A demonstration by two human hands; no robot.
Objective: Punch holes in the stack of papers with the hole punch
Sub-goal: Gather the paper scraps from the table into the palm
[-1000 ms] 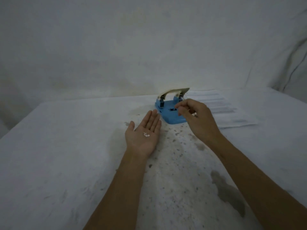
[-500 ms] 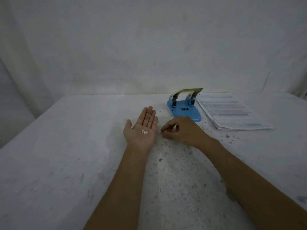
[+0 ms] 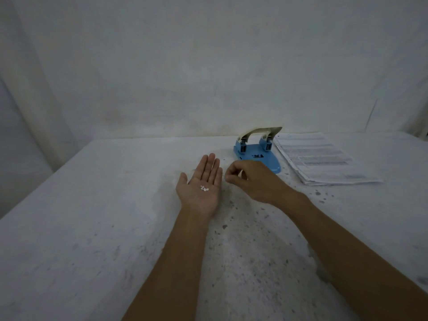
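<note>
A blue hole punch [image 3: 257, 154] with a raised metal lever stands at the back of the table. To its right lies the stack of printed papers [image 3: 322, 156], flat and apart from the punch. My left hand [image 3: 201, 186] rests palm up, fingers together, with a few small white paper dots [image 3: 204, 188] in the palm. Just to the right of it, in front of the punch, my right hand [image 3: 252, 179] hovers with its fingertips pinched together; whether a dot sits between them is too small to tell.
The table [image 3: 92, 228] is covered with a white cloth that is stained and speckled with dark spots near my arms. A white cloth backdrop [image 3: 208, 66] hangs close behind the punch and papers.
My right hand came down from the punch to the table, then lifted slightly toward my left palm with fingers pinched. The left hand stayed palm up.
</note>
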